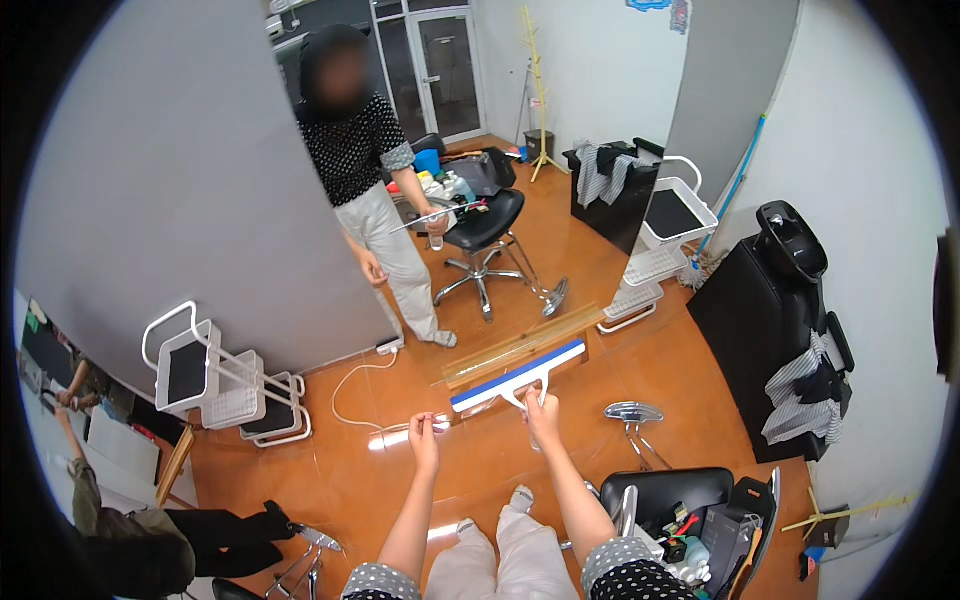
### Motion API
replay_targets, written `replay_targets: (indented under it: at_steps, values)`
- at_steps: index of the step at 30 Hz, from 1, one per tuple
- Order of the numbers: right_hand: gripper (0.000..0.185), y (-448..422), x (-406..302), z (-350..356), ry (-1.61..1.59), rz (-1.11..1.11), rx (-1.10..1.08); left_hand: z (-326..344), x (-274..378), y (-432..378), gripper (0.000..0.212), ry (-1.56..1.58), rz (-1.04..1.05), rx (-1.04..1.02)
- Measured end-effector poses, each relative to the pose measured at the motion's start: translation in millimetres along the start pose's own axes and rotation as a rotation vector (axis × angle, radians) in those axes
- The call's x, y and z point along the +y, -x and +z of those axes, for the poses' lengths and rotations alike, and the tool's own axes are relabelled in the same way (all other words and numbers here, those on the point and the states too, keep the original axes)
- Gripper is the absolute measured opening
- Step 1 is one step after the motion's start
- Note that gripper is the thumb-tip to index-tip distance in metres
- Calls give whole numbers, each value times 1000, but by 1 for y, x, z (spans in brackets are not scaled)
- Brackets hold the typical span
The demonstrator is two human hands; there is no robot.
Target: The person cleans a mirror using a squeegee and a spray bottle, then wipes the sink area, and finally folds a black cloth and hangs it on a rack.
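My right hand (541,420) grips the handle of a white squeegee (517,379) with a blue blade edge. The squeegee is held out at a slant before the lower end of a tall wall mirror (600,97). A small clear bottle (535,442) shows just below the same hand, mostly hidden by it; the reflection also shows a bottle there. My left hand (425,444) is raised to the left of the squeegee, apart from it, with loosely bent fingers and nothing visible in them. A wooden ledge (517,349) runs along the mirror's foot.
A black salon chair (667,487) loaded with bottles and tools stands close at my right. Beyond it is a black shampoo unit (757,337). White trolleys (232,390) stand left, near a white cable (337,397) on the floor (360,480). Another person (135,540) is at far left.
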State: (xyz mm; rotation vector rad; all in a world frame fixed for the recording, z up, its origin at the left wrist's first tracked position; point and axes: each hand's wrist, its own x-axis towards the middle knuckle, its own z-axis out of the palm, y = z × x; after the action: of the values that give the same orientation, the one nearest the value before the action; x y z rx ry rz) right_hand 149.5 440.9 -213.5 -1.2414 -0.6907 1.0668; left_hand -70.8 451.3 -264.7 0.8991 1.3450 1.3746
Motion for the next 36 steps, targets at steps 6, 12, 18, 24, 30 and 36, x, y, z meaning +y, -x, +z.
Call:
replay_targets:
  at_steps: [6, 12, 18, 24, 30, 36]
  values:
    - [39, 50, 16, 59, -56, 102, -63, -70, 10, 17, 12, -10, -25, 43]
    - [38, 90, 37, 99, 27, 72, -185, -110, 25, 29, 12, 28, 25, 100]
    - [37, 113, 36, 108, 21, 113, -191, -130, 23, 33, 12, 37, 44, 75]
    - [38, 116, 33, 76, 62, 76, -115, -115, 29, 39, 13, 61, 24, 42]
    - [42, 102, 12, 35, 114, 26, 37, -82, 37, 30, 13, 116, 36, -32]
    - [41, 86, -25, -7, 36, 10, 137, -30, 53, 17, 13, 106, 117, -151]
